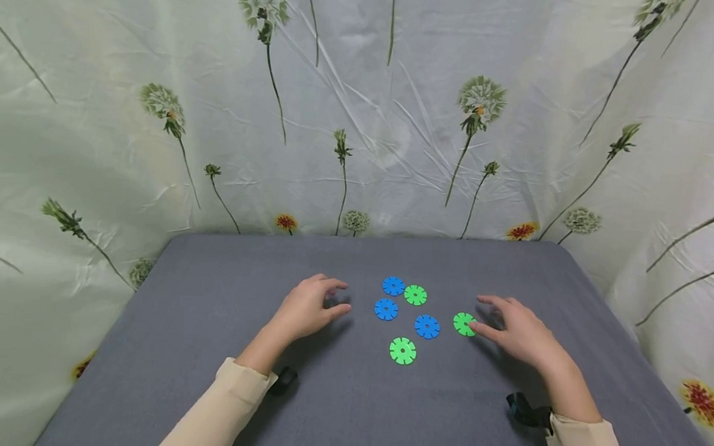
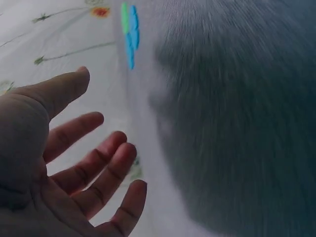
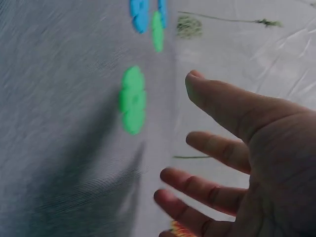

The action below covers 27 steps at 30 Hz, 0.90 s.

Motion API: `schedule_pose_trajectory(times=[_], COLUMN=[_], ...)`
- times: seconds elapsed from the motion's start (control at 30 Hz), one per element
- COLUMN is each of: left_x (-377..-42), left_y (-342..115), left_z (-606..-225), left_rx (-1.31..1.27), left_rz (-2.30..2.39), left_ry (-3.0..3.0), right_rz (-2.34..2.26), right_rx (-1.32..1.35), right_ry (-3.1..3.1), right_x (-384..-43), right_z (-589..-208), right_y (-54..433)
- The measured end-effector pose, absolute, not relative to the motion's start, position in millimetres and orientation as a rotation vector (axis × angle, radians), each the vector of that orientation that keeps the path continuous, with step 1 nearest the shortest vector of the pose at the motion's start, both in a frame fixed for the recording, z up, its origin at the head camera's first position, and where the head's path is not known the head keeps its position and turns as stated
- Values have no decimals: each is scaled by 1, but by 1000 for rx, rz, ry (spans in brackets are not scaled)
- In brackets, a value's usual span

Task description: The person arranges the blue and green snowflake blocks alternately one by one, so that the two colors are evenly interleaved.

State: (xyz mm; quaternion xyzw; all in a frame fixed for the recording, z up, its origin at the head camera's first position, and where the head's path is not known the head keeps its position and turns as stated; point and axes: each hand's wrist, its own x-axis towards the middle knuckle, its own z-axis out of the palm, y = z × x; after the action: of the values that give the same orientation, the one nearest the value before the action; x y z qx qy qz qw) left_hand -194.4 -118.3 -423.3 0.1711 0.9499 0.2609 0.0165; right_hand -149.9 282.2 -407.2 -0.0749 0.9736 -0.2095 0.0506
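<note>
Several flat notched discs, blue and green, lie loose on the grey cloth. In the head view, my left hand [image 1: 307,306] hovers left of them, its fingers parted and holding nothing. Nearest to it is a blue disc [image 1: 386,309]. Over on the right, my right hand [image 1: 521,330] is held above the cloth with fingers spread. Its thumb overlaps the edge of a green disc [image 1: 463,324] in the head view, but the right wrist view shows a gap between the thumb and that green disc [image 3: 133,100]. Another green disc [image 1: 402,350] lies closest to the front.
Two more blue discs [image 1: 427,326] and a green disc [image 1: 415,294] complete the loose cluster. A grey cloth [image 1: 350,406] covers the table. Behind it hangs a pale curtain [image 1: 390,119] printed with dandelions. Dark wrist cameras [image 1: 527,413] sit under both wrists.
</note>
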Motion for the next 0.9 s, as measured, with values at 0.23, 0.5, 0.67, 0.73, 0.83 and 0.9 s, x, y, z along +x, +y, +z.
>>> schedule_pose_trajectory(times=[0.23, 0.5, 0.67, 0.73, 0.83, 0.9], left_x=[-226, -241, -242, -241, -240, -240], left_y=[-91, -70, -61, -58, -54, -52], left_z=[-442, -447, -449, -450, -450, -451], left_rx=[650, 637, 549, 520, 492, 492], left_rz=[995, 989, 974, 964, 948, 937], left_ry=[2734, 2663, 2699, 2713, 2732, 2741], right_rz=[-814, -993, -1099, -1131, -1162, -1169], right_rx=[-268, -271, -277, -281, -281, -282], right_ry=[2903, 2836, 2785, 2768, 2753, 2755], right_x=[-165, -173, -176, -177, -177, -177], right_z=[-428, -443, -448, -449, -450, -451], right_y=[296, 303, 306, 307, 308, 308])
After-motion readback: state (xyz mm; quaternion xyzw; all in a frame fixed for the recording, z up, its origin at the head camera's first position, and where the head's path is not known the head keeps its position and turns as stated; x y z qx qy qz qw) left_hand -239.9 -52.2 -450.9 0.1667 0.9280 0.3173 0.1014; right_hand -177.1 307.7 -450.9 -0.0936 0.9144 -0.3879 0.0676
